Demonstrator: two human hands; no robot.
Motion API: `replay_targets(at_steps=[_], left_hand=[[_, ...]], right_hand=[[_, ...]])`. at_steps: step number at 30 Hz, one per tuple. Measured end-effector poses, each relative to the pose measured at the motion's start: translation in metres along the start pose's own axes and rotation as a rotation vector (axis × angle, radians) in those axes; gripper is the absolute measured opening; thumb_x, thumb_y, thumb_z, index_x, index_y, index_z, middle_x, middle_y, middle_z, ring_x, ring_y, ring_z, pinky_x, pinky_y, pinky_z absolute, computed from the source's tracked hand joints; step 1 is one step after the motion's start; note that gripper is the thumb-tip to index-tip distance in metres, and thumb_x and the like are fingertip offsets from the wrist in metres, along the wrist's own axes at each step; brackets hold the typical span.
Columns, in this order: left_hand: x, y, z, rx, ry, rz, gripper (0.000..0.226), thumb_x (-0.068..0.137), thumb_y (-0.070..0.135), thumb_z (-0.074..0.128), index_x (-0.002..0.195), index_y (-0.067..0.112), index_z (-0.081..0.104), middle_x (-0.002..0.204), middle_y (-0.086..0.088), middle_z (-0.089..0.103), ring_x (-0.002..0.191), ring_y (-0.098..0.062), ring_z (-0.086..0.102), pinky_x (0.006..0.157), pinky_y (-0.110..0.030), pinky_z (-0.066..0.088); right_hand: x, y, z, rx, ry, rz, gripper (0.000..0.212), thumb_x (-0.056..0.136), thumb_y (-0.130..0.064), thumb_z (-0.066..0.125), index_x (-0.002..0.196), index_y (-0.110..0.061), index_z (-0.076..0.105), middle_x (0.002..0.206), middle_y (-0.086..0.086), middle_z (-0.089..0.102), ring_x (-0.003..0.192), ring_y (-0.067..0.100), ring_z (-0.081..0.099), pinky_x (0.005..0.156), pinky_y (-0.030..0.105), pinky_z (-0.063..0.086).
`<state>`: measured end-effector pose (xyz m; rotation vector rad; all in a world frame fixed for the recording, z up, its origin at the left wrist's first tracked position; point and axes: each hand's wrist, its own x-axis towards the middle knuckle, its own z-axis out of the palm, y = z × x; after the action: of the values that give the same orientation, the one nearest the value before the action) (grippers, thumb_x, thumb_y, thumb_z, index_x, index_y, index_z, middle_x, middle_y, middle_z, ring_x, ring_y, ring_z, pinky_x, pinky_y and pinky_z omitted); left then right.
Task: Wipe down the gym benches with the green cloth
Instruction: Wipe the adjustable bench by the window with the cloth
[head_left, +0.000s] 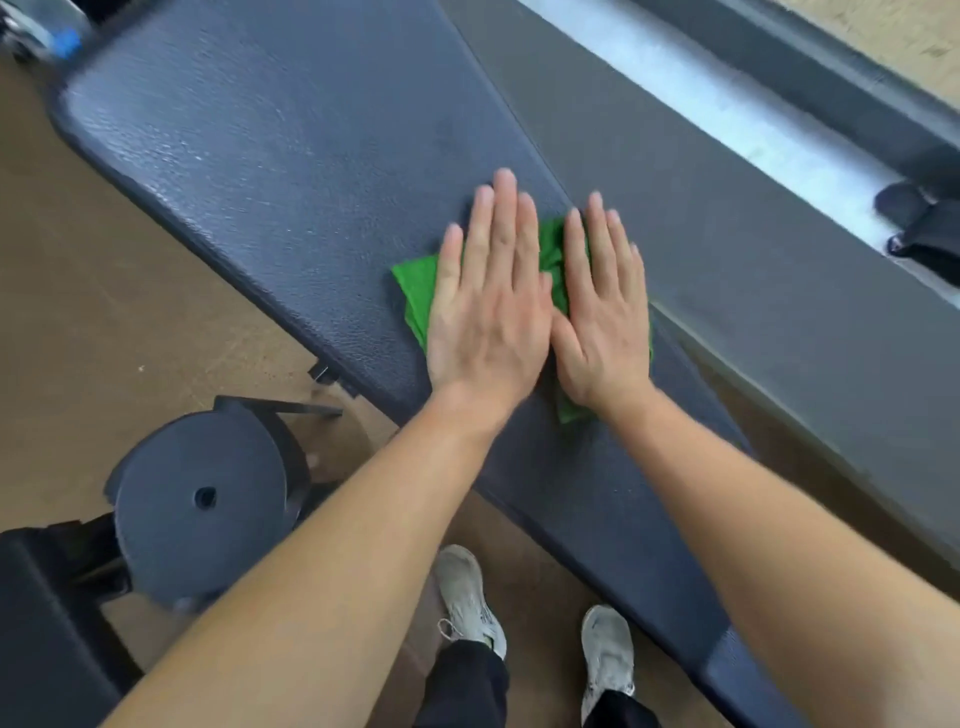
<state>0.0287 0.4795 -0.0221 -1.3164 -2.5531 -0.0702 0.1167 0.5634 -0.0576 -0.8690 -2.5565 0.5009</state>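
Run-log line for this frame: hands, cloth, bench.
left hand: flat on cloth | right hand: flat on cloth | cloth: spread on bench | phase: wiping

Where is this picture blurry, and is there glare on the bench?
Head view: blur smears the edges, worst at the top left corner and along the grey ledge; the left hand, right hand and cloth at centre are fairly sharp. Head view: a soft sheen, no harsh glare, lies on the bench toward its far end.
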Motion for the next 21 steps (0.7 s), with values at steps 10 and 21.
replay_targets(at_steps=[10,21], left_hand=[[-0.124,-0.013,-0.005,-0.241,-0.163,0.467,0.059,0.086,0.028,0.064,0.138,0.009,0.046,0.153,-0.018,0.039,0.144,-0.034,0.034,0.117,-0.048,0.029],[-0.06,-0.034,-0.096,-0.732,-0.045,-0.217,0.028,0.077,0.016,0.053,0.104,0.021,0.059,0.107,0.003,0.059,0.1,-0.015,0.058,0.087,-0.034,0.047]], right_hand=[[-0.13,0.01,0.0,0.106,-0.108,-0.099,0.049,0.1,-0.016,0.045,0.149,-0.008,0.04,0.16,0.011,0.028,0.148,0.03,0.027,0.117,0.05,0.03],[-0.022,-0.023,-0.104,0.947,-0.42,0.54,0.029,0.088,-0.042,0.07,0.094,-0.014,0.073,0.078,-0.004,0.071,0.07,0.007,0.062,0.076,0.032,0.051]])
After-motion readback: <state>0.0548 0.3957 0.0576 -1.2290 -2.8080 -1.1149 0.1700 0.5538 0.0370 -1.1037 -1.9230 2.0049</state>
